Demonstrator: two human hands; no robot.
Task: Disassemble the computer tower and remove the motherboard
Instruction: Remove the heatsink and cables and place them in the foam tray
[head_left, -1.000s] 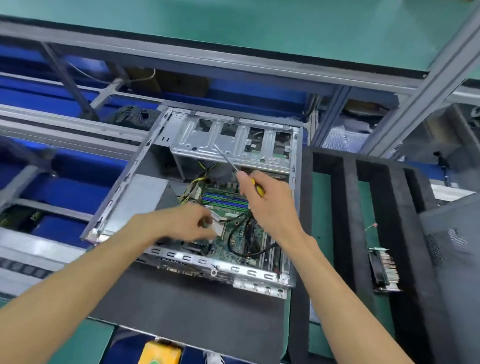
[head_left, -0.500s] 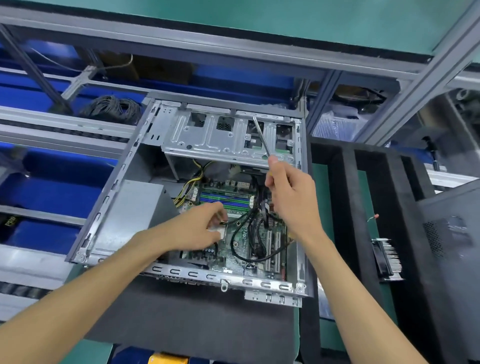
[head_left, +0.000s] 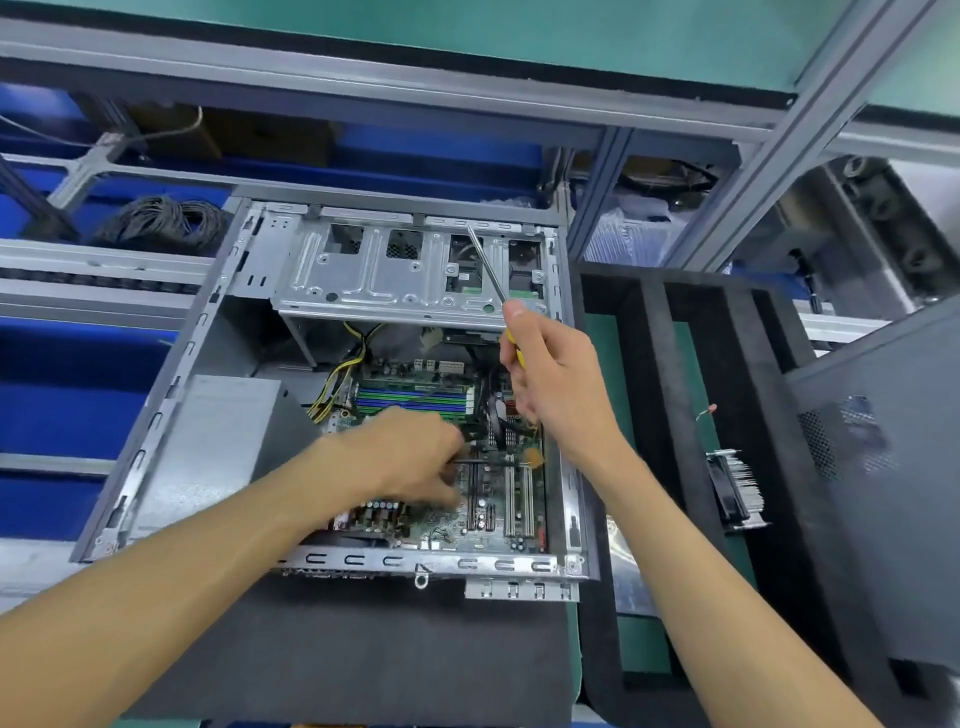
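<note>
one computer tower (head_left: 171, 410) lies open on its side on a dark mat on the bench, one green motherboard (head_left: 498, 499) bolted inside under a silver drive cage (head_left: 374, 270). two hands: the right hand (head_left: 556, 379), fingers curled round one yellow-handled screwdriver (head_left: 485, 265), shaft tilted up; the left hand (head_left: 410, 457) over the board, fingers bent, blurred, grasp unclear. one heatsink (head_left: 737, 491) sits apart on the right.

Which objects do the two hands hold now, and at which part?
The right hand grips a screwdriver by its yellow handle, shaft pointing up. The left hand reaches over the motherboard; what it holds cannot be told.
</note>
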